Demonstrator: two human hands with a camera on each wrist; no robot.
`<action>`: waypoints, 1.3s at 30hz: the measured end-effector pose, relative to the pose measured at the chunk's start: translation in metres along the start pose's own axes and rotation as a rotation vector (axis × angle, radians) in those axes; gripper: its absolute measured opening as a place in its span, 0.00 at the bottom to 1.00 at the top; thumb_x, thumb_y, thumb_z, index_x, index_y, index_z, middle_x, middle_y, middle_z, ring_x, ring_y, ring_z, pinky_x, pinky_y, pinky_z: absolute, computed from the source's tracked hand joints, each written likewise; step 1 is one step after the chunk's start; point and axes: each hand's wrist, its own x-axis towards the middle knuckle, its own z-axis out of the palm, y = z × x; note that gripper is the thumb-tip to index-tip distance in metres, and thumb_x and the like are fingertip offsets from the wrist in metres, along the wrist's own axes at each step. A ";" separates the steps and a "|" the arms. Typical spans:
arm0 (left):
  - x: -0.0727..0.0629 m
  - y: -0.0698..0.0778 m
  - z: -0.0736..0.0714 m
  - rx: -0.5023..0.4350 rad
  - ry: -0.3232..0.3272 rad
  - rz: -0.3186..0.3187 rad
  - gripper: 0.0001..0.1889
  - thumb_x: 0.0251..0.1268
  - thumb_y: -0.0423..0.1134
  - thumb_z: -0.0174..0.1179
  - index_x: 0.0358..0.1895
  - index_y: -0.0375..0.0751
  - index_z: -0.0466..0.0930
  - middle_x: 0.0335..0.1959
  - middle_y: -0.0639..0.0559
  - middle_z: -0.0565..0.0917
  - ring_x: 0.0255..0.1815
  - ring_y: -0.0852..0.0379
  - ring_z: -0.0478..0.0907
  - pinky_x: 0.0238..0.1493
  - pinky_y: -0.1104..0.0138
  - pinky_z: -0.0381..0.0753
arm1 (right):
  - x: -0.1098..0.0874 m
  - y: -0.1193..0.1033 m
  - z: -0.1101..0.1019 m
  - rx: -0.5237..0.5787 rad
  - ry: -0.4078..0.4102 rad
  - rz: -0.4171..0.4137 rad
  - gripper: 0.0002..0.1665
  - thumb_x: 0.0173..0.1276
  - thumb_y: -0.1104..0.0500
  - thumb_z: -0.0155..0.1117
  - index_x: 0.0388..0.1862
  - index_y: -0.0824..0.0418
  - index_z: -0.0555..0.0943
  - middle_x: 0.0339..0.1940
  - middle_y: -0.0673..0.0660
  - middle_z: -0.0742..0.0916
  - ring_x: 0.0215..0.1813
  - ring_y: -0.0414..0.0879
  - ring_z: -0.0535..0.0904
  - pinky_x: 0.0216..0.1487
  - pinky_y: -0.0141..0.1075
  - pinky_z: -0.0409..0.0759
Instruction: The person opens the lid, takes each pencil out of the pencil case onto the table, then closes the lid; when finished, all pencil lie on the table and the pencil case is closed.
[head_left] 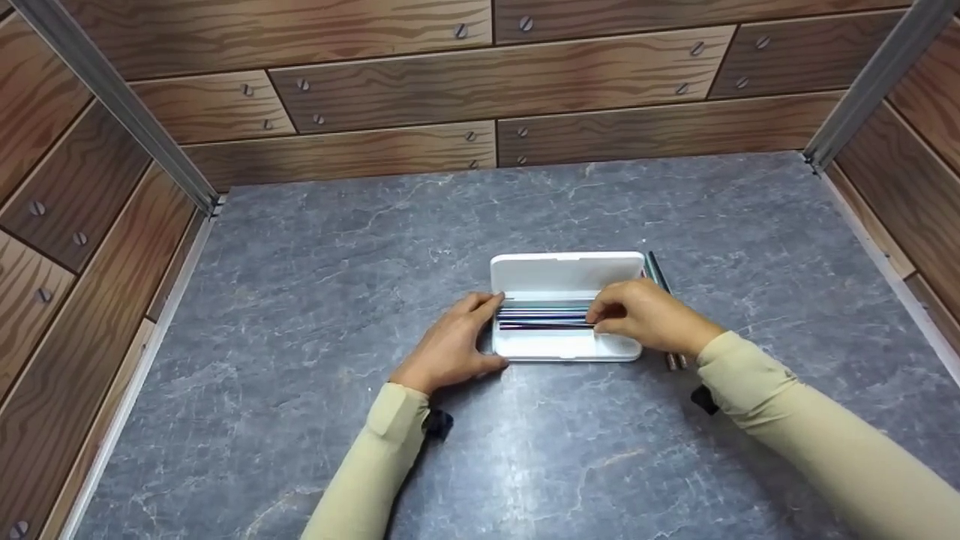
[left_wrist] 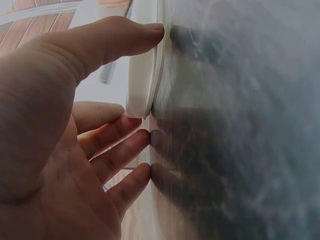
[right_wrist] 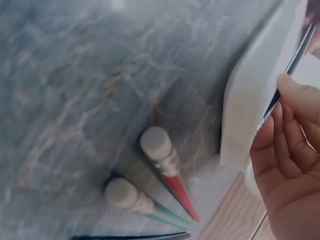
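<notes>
An open white pencil case point(head_left: 559, 346) lies on the table with its lid point(head_left: 562, 271) raised at the back. Several dark, shiny pencils point(head_left: 541, 315) lie lengthwise inside. My left hand point(head_left: 454, 341) grips the case's left end, thumb at the near corner and fingertips at the far one; the left wrist view shows the thumb against the case's side point(left_wrist: 142, 75). Over the right half of the case, my right hand point(head_left: 649, 315) pinches a dark pencil point(right_wrist: 300, 52) between thumb and fingers. The right hand hides the ends of the pencils inside.
Just right of the case, partly under my right hand, lie loose pencils point(head_left: 658, 271). In the right wrist view, a red pencil point(right_wrist: 181, 196) and a green pencil point(right_wrist: 170, 216) show white erasers. Wood-patterned walls point(head_left: 420, 82) border the grey marbled table point(head_left: 337, 255).
</notes>
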 end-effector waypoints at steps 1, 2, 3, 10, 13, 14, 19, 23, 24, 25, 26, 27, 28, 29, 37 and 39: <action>0.000 0.000 0.000 0.001 0.000 0.000 0.54 0.62 0.44 0.82 0.89 0.36 0.63 0.81 0.44 0.75 0.82 0.43 0.74 0.86 0.50 0.73 | 0.000 0.000 -0.001 -0.001 -0.005 -0.002 0.05 0.70 0.66 0.79 0.43 0.59 0.94 0.42 0.53 0.95 0.47 0.48 0.90 0.55 0.45 0.90; 0.000 0.000 0.000 0.003 -0.001 -0.001 0.54 0.63 0.44 0.82 0.89 0.36 0.63 0.81 0.44 0.75 0.82 0.43 0.73 0.86 0.50 0.73 | 0.000 0.001 -0.001 -0.006 -0.009 -0.007 0.05 0.71 0.65 0.79 0.43 0.59 0.95 0.42 0.53 0.95 0.47 0.48 0.90 0.55 0.46 0.89; 0.000 0.000 0.000 0.005 -0.002 -0.001 0.54 0.63 0.44 0.82 0.89 0.36 0.63 0.81 0.44 0.75 0.82 0.44 0.73 0.86 0.50 0.73 | 0.001 0.001 -0.001 -0.012 -0.012 -0.012 0.05 0.71 0.65 0.79 0.44 0.59 0.95 0.42 0.53 0.95 0.48 0.49 0.90 0.55 0.47 0.89; 0.001 0.001 0.000 0.005 -0.009 -0.008 0.54 0.63 0.45 0.82 0.89 0.36 0.63 0.81 0.44 0.75 0.82 0.45 0.73 0.86 0.51 0.73 | -0.001 -0.001 0.003 -0.011 0.039 -0.012 0.07 0.73 0.65 0.77 0.47 0.58 0.95 0.44 0.52 0.95 0.49 0.49 0.90 0.56 0.47 0.89; 0.001 0.001 0.001 0.007 -0.010 -0.006 0.54 0.63 0.45 0.82 0.89 0.36 0.63 0.81 0.44 0.75 0.83 0.44 0.73 0.86 0.50 0.73 | -0.005 -0.002 0.003 0.008 0.087 -0.017 0.07 0.73 0.66 0.78 0.46 0.57 0.95 0.43 0.51 0.95 0.48 0.47 0.90 0.54 0.42 0.89; 0.001 0.001 0.001 0.008 -0.011 -0.007 0.54 0.63 0.45 0.82 0.89 0.37 0.63 0.81 0.44 0.75 0.83 0.45 0.73 0.86 0.50 0.73 | -0.006 -0.002 0.003 0.020 0.104 -0.018 0.07 0.73 0.65 0.78 0.46 0.56 0.95 0.43 0.50 0.95 0.47 0.45 0.90 0.53 0.41 0.89; 0.001 0.001 0.000 0.005 -0.011 -0.008 0.54 0.63 0.45 0.83 0.89 0.37 0.63 0.81 0.45 0.75 0.82 0.45 0.73 0.86 0.50 0.73 | -0.014 -0.005 -0.003 0.104 0.182 -0.006 0.08 0.73 0.66 0.78 0.47 0.56 0.95 0.44 0.49 0.95 0.47 0.38 0.87 0.52 0.32 0.87; 0.001 0.001 -0.001 0.005 -0.013 -0.011 0.54 0.63 0.45 0.83 0.89 0.37 0.63 0.81 0.45 0.75 0.82 0.44 0.73 0.86 0.50 0.72 | -0.023 -0.006 -0.010 0.171 0.262 0.018 0.09 0.73 0.68 0.78 0.47 0.56 0.95 0.44 0.51 0.94 0.46 0.33 0.86 0.51 0.25 0.86; 0.001 0.001 -0.001 0.007 -0.013 -0.010 0.54 0.63 0.45 0.83 0.89 0.36 0.63 0.81 0.44 0.75 0.82 0.44 0.73 0.86 0.50 0.72 | -0.025 -0.005 -0.012 0.182 0.286 0.022 0.10 0.72 0.68 0.78 0.47 0.56 0.95 0.44 0.51 0.94 0.45 0.32 0.86 0.51 0.23 0.85; 0.001 0.001 0.000 0.009 -0.012 -0.008 0.54 0.63 0.45 0.83 0.89 0.36 0.63 0.81 0.44 0.75 0.82 0.44 0.73 0.86 0.50 0.72 | -0.028 -0.005 -0.014 0.190 0.309 0.025 0.10 0.72 0.69 0.78 0.47 0.57 0.95 0.44 0.52 0.94 0.45 0.32 0.85 0.50 0.22 0.85; 0.001 0.000 0.000 0.010 -0.012 -0.008 0.54 0.63 0.45 0.82 0.89 0.36 0.63 0.81 0.44 0.75 0.83 0.44 0.73 0.86 0.50 0.72 | -0.031 -0.004 -0.016 0.198 0.330 0.032 0.10 0.72 0.69 0.78 0.47 0.57 0.95 0.44 0.53 0.95 0.44 0.32 0.85 0.49 0.22 0.84; 0.001 0.000 0.000 0.013 -0.011 -0.008 0.54 0.63 0.45 0.82 0.89 0.36 0.63 0.81 0.44 0.75 0.83 0.44 0.73 0.86 0.50 0.72 | -0.034 -0.003 -0.017 0.204 0.350 0.039 0.09 0.72 0.69 0.78 0.47 0.57 0.96 0.44 0.54 0.95 0.44 0.31 0.85 0.49 0.21 0.83; 0.001 0.000 0.000 0.014 -0.009 -0.008 0.54 0.63 0.45 0.82 0.89 0.36 0.63 0.81 0.44 0.75 0.83 0.44 0.73 0.86 0.50 0.72 | -0.037 -0.002 -0.019 0.215 0.366 0.050 0.09 0.72 0.69 0.78 0.47 0.57 0.96 0.45 0.55 0.95 0.45 0.31 0.85 0.49 0.20 0.83; 0.001 0.000 0.000 0.015 -0.009 -0.008 0.54 0.63 0.45 0.83 0.89 0.36 0.63 0.81 0.44 0.75 0.83 0.44 0.73 0.86 0.49 0.72 | -0.040 -0.001 -0.021 0.225 0.382 0.062 0.09 0.72 0.68 0.78 0.47 0.58 0.95 0.45 0.56 0.95 0.45 0.30 0.85 0.49 0.19 0.82; 0.000 0.001 0.000 0.021 -0.008 -0.007 0.53 0.63 0.46 0.82 0.89 0.37 0.63 0.82 0.44 0.75 0.83 0.44 0.72 0.86 0.49 0.73 | -0.066 0.023 -0.032 0.343 0.507 0.207 0.11 0.71 0.69 0.79 0.51 0.69 0.93 0.41 0.37 0.93 0.42 0.27 0.87 0.46 0.19 0.85; 0.000 0.001 0.001 0.019 -0.006 -0.009 0.54 0.63 0.46 0.83 0.89 0.37 0.63 0.82 0.44 0.75 0.84 0.44 0.72 0.86 0.49 0.72 | -0.073 0.030 -0.034 0.340 0.531 0.266 0.12 0.72 0.68 0.79 0.52 0.71 0.92 0.38 0.29 0.91 0.41 0.25 0.87 0.45 0.19 0.85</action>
